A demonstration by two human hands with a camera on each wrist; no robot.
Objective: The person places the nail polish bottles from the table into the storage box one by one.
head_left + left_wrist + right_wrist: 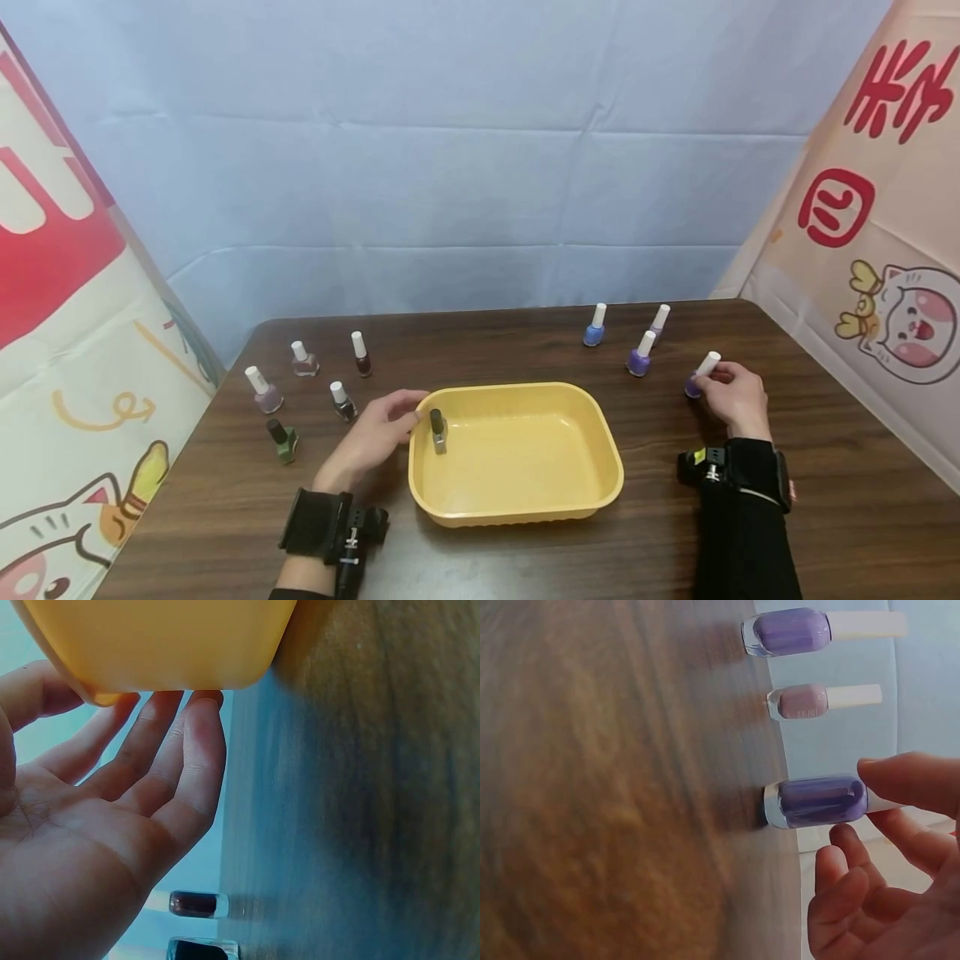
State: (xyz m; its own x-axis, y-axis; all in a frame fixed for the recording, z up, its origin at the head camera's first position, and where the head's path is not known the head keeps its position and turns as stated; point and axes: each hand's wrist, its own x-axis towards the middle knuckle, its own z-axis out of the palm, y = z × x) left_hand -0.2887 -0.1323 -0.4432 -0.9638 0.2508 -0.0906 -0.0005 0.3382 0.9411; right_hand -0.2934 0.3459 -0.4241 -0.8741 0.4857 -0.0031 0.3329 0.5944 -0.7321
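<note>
My right hand pinches the white cap of a purple nail polish bottle between thumb and fingers. Its base is at or just above the tabletop; I cannot tell which. Left of it stand a violet bottle, a pale mauve bottle and a blue bottle, all white-capped. At the yellow tray's left side, my left hand holds the rim, its fingers curved by the outer wall. Inside that tray, a dark-capped greyish bottle leans against the left wall.
Several bottles stand on the table's left: a mauve one, a pinkish-brown one, a dark brown one, a black one and a dark-capped green one. A pale blue cloth hangs behind the dark wooden table.
</note>
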